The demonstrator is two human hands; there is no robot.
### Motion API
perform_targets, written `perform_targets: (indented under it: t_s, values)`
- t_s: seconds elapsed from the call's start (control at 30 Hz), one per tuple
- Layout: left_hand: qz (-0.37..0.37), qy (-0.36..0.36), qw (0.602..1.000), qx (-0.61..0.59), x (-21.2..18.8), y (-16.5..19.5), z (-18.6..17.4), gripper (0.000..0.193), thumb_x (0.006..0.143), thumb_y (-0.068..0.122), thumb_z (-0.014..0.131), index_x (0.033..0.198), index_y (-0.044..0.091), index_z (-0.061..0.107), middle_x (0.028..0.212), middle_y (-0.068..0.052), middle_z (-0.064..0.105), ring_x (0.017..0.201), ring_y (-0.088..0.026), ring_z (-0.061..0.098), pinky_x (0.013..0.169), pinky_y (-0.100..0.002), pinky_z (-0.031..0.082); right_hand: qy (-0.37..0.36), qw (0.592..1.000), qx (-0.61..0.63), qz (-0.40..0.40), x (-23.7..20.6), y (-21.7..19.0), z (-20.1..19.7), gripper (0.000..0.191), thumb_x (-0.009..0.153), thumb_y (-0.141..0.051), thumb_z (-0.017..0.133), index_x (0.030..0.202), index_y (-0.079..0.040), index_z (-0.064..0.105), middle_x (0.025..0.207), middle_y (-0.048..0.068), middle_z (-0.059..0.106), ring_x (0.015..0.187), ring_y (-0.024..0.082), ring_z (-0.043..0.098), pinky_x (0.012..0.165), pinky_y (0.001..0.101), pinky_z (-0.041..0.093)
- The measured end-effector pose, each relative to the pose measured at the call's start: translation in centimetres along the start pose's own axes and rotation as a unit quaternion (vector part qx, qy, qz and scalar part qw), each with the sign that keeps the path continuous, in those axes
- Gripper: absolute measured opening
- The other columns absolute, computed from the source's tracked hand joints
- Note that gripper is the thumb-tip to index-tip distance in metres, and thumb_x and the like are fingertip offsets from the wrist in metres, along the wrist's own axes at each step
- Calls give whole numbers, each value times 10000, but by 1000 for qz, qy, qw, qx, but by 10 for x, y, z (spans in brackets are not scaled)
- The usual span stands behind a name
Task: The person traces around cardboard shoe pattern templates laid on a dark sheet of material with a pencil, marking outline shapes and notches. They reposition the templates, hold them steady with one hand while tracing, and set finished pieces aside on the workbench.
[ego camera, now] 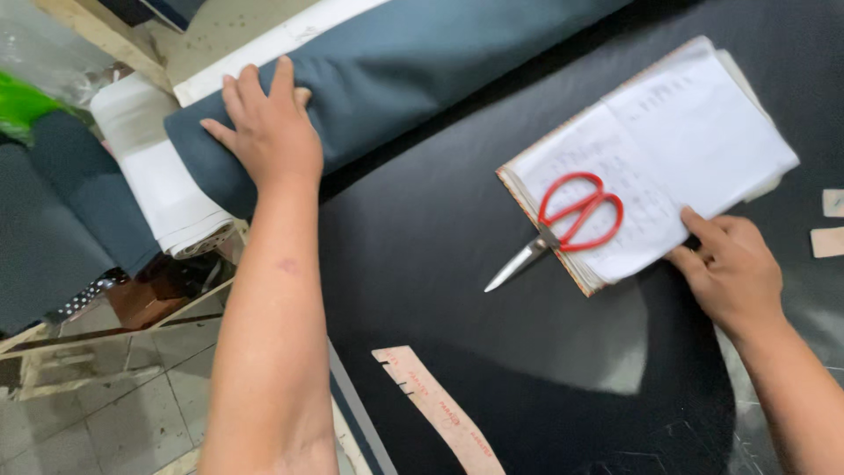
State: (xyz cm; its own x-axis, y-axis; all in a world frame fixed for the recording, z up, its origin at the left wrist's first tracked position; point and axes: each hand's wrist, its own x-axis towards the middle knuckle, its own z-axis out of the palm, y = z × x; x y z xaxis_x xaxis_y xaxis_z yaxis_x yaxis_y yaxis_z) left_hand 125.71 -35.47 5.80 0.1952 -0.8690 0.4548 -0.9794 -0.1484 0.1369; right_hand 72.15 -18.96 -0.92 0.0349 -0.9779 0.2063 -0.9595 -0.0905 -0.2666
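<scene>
One bolt of dark teal fabric (422, 70) lies slantwise across the upper part of the cutting table (457, 299), its near end sticking out past the table's left edge. The left hand (268, 132) rests flat on that end, fingers spread and loosely open, pressing down rather than gripping. One stack of white papers (677, 141) lies on the dark cloth to the right, near the table's middle. On it sits one pair of scissors (563, 224) with red handles, blades shut and pointing down-left off the stack's corner. The right hand (730, 273) touches the stack's lower right corner; its fingers curl onto the edge of the sheets, but whether it pinches them cannot be told.

One long pinkish strip (440, 409) with notches lies near the table's left edge, well apart from both hands. Two small pinkish tabs (831, 224) sit at the right border. One white fabric roll (158, 176) lies beside the teal bolt, off the table's edge, above a tiled floor (105, 413). Between the two hands the dark cloth is open.
</scene>
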Motion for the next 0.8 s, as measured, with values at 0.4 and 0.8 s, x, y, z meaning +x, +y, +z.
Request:
perform_targets:
  t_s: [0.4, 0.8]
  values:
    - [-9, 2, 993, -121, 69, -42, 50, 181, 1054, 204, 700, 1158, 76, 624, 1191, -132, 620, 1108, -399, 583, 1091, -561, 418, 48, 995, 10, -82, 153, -70, 61, 397, 932, -365, 847, 1269, -164, 785, 1027, 68, 668, 875, 226, 681, 755, 360, 543]
    - [51, -70, 993, -85, -90, -62, -71, 576, 987, 123, 708, 1530, 45, 531, 1533, -266, 408, 1410, -474, 381, 1101, -646, 327, 17, 988, 122, -94, 63, -111, -3, 576, 910, -312, 810, 1380, -38, 619, 1185, 156, 660, 1048, 348, 660, 888, 452, 537]
